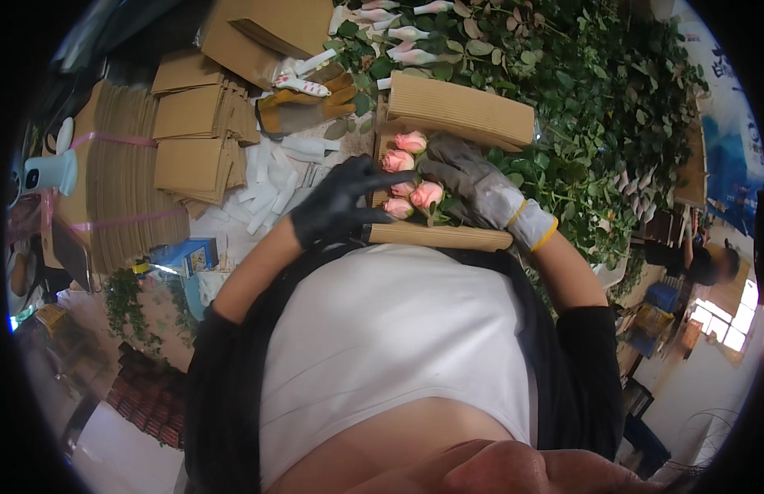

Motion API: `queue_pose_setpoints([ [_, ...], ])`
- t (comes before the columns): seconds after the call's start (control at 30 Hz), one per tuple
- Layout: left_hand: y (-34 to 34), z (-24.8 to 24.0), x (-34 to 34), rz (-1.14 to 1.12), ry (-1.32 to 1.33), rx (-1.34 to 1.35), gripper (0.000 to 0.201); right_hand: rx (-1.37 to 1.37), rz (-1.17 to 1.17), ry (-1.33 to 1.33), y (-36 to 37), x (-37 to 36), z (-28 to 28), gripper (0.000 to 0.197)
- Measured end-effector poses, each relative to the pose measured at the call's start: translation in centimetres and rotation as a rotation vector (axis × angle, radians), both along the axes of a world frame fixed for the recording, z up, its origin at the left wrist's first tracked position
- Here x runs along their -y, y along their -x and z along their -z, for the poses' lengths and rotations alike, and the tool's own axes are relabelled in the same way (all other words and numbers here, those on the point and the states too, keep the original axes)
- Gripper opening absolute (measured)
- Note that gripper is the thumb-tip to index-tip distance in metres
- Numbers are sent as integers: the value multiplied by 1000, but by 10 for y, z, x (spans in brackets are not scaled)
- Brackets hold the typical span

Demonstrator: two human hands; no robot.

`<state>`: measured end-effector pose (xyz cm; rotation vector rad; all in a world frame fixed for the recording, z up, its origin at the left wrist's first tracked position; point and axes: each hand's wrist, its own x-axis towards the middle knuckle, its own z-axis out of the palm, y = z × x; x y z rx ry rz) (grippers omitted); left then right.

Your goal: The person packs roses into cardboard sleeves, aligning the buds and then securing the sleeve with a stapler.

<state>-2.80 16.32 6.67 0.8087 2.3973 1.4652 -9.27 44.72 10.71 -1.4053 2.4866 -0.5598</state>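
Several pink roses (426,194) lie with their heads to the left on an opened sheet of corrugated cardboard (448,237), right in front of me. My left hand (341,198), in a black glove, is at the heads; its fingers are apart, the index finger stretched across between blooms. A grey-and-white work glove with a yellow cuff covers my right hand (476,181). It is closed over the stems just behind the heads, and its fingertips are partly hidden. The cardboard's far flap (460,107) stands up beyond the flowers.
Piles of cardboard sheets (188,123) and a strapped cardboard bundle (123,181) stand left. White sleeves (271,185) lie scattered beside a yellow-brown glove (308,107). Leafy rose stems (563,90) cover the far right, some with wrapped heads (411,45). Another person (711,262) is at far right.
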Motion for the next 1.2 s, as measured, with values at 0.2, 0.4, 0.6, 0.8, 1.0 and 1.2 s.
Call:
queue_pose_setpoints([
  [0.2,2,22,-25,-132,-40,-15,52,-50,229,-267,13,11,-109,26],
  [0.4,-1,22,-28,-185,-132,-122,47,-165,279,-213,-20,39,-93,30],
  [0.6,-1,34,-30,-200,-169,-159,58,34,136,-146,-13,34,-5,22],
  [0.8,-7,35,-28,-204,-188,-220,56,63,173,-318,-13,36,-50,17],
  [1.0,-7,47,-29,-214,-144,-277,53,-81,336,-485,-7,56,-20,20],
  [1.2,-6,38,-27,-201,-95,-212,50,-29,323,-594,5,39,-23,21],
])
